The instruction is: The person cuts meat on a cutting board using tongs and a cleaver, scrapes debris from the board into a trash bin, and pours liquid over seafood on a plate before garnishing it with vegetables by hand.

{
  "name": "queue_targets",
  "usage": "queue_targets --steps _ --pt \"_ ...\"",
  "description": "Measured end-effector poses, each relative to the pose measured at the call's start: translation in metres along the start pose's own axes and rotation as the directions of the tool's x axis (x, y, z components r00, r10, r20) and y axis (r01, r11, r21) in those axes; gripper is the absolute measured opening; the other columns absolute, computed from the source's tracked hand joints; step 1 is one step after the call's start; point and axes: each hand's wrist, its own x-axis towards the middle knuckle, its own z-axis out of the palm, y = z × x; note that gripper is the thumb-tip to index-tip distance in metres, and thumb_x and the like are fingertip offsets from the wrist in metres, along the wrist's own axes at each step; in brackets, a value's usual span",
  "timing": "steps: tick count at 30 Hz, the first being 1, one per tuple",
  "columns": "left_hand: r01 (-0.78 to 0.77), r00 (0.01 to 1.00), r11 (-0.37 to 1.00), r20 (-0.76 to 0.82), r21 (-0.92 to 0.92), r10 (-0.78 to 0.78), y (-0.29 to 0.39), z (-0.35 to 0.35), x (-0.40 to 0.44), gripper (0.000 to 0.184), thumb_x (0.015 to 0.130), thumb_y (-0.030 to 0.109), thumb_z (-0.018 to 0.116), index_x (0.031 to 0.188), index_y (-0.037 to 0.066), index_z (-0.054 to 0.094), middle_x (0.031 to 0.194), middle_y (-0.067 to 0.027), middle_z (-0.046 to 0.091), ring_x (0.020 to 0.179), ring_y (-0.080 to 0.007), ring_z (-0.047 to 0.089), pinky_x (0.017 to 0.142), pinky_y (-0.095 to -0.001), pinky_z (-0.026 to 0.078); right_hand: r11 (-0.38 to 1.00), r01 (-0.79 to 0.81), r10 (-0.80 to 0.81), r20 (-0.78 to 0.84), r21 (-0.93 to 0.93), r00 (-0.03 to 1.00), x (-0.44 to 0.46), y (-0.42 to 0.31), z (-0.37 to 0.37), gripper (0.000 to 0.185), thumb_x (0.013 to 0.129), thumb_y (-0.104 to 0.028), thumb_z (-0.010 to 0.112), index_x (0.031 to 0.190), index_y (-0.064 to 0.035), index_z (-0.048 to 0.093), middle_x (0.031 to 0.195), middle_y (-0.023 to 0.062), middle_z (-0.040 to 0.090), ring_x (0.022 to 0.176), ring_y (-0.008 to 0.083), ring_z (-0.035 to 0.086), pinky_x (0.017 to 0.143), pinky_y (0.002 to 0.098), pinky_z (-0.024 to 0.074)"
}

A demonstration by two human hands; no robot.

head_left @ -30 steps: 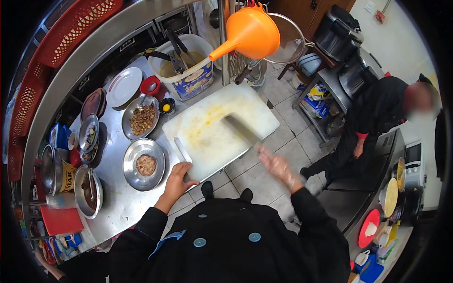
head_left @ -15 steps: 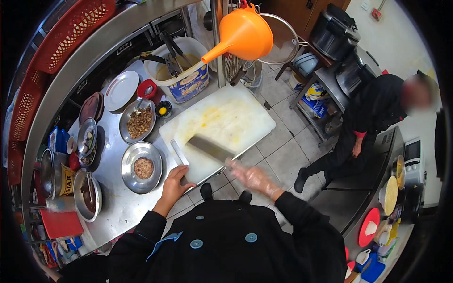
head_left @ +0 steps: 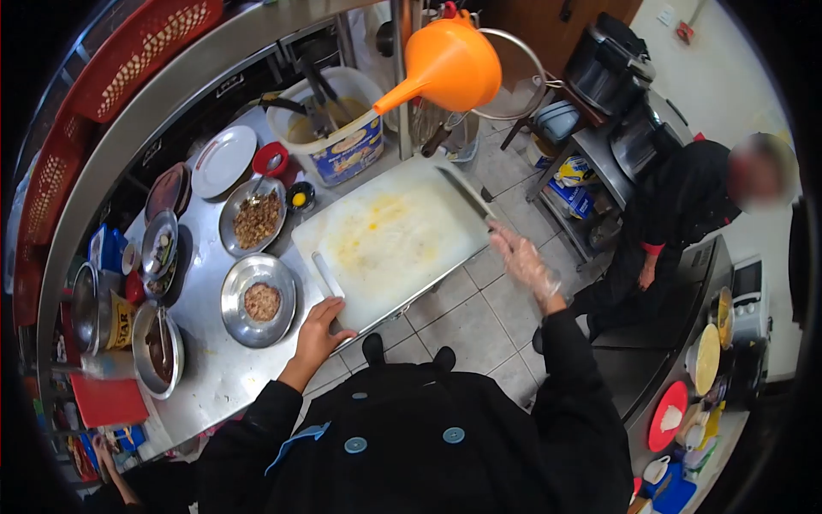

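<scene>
Grey metal knife [head_left: 463, 190], clasped in gloved right hand [head_left: 524, 260], had shifted rightward over rectangular white board [head_left: 387, 272]; left hand [head_left: 317, 335], spread, touched its corner

Your cutting board [head_left: 402, 244] is white with yellow smears; your black jacket [head_left: 402, 471] has blue buttons [head_left: 355, 445]. You see an orange funnel [head_left: 458, 64] and red latticed basket [head_left: 130, 50].

a steel table [head_left: 201, 377] with a shiny, lightly marked top bears everything here. a white cutting board [head_left: 398, 278], stained yellow, lies flat along its edge. beside the board sit a wide steel dish [head_left: 231, 301] and a steel bowl [head_left: 227, 226]; near these stand a white plate [head_left: 224, 163], a small red bowl [head_left: 259, 164], a dark cup [head_left: 301, 186] and a blue-labelled tub [head_left: 347, 156].
</scene>
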Motion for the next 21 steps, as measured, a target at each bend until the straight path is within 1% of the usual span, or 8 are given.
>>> queue_targets --steps 5,9,11,14,16,17,19,21 --pt "-0.034 0.999 0.999 0.016 0.002 0.034 -0.001 -0.005 0.006 0.060 0.058 0.030 0.082 0.107 0.003 0.061 0.115 -0.0110 0.059 0.110 -0.0299 0.054 0.092 -0.0370 0.046 0.988 0.137 -0.095 0.430 -0.068 0.898 -0.060 -0.114 0.075 0.040 0.095 -0.036 0.044 0.131 -0.0184 0.048 0.095 0.0198 0.065 0.087 0.0384 0.062 0.077 0.0449 0.0493" --pt "-0.054 0.998 0.999 0.031 0.000 0.054 0.001 -0.009 0.009 0.058 0.056 0.029 0.082 0.103 0.002 0.062 0.113 -0.0105 0.060 0.106 -0.0296 0.055 0.089 -0.0370 0.047 0.937 0.333 -0.290 0.292 -0.109 0.911 -0.042 -0.096 0.122 0.042 0.095 -0.038 0.042 0.135 -0.0251 0.043 0.091 0.0200 0.065 0.080 0.0390 0.063 0.072 0.0451 0.0507" --pt "-0.052 0.998 0.999 0.033 -0.002 0.052 0.001 -0.011 0.010 0.058 0.056 0.029 0.082 0.103 0.002 0.062 0.112 -0.0103 0.060 0.106 -0.0296 0.056 0.089 -0.0369 0.047 0.985 0.169 -0.170 0.190 0.022 0.967 -0.012 -0.070 0.113 0.042 0.095 -0.038 0.042 0.135 -0.0232 0.043 0.089 0.0208 0.065 0.080 0.0387 0.063 0.072 0.0453 0.0505" --pt "-0.043 0.998 0.999 0.038 -0.026 0.044 0.000 -0.008 0.008 0.058 0.056 0.028 0.083 0.103 0.002 0.061 0.113 -0.0115 0.059 0.105 -0.0310 0.056 0.090 -0.0374 0.046 0.999 -0.001 0.008 0.132 -0.049 0.991 0.014 -0.054 0.094 0.044 0.095 -0.038 0.042 0.136 -0.0205 0.042 0.089 0.0214 0.065 0.080 0.0381 0.063 0.072 0.0454 0.0504" --pt "-0.055 0.998 0.998 0.017 -0.009 0.055 0.001 -0.008 0.008 0.059 0.056 0.029 0.083 0.104 0.002 0.062 0.112 -0.0111 0.060 0.104 -0.0308 0.056 0.089 -0.0373 0.046 0.986 0.113 -0.104 0.073 -0.123 0.992 0.012 -0.057 0.112 0.042 0.095 -0.033 0.044 0.132 -0.0125 0.046 0.075 0.0225 0.062 0.071 0.0390 0.061 0.066 0.0482 0.0483" --pt "-0.056 0.998 0.998 0.013 -0.009 0.056 0.001 -0.008 0.009 0.059 0.056 0.029 0.083 0.104 0.002 0.062 0.112 -0.0111 0.060 0.104 -0.0308 0.056 0.089 -0.0373 0.046 0.967 0.252 -0.253 0.061 0.031 0.965 -0.001 -0.069 0.130 0.044 0.095 -0.033 0.043 0.133 -0.0111 0.044 0.075 0.0221 0.063 0.071 0.0393 0.061 0.067 0.0477 0.0484" --pt "-0.066 0.998 0.998 0.004 0.005 0.066 0.001 -0.008 0.009 0.058 0.055 0.029 0.082 0.102 0.002 0.062 0.110 -0.0098 0.060 0.103 -0.0293 0.057 0.087 -0.0366 0.047 0.864 0.501 -0.500 0.024 -0.054 0.866 -0.021 -0.098 0.161 0.045 0.096 -0.034 0.042 0.135 -0.0108 0.042 0.072 0.0211 0.062 0.068 0.0379 0.061 0.065 0.0464 0.0485" --pt "-0.063 0.998 0.998 0.008 0.014 0.062 0.002 -0.009 0.008 0.058 0.055 0.029 0.082 0.102 0.002 0.062 0.110 -0.0098 0.060 0.103 -0.0294 0.057 0.087 -0.0367 0.047 0.878 0.477 -0.477 0.029 -0.042 0.879 -0.005 -0.075 0.184 0.046 0.096 -0.032 0.041 0.137 -0.0108 0.039 0.087 0.0210 0.062 0.080 0.0371 0.061 0.074 0.0441 0.0484"
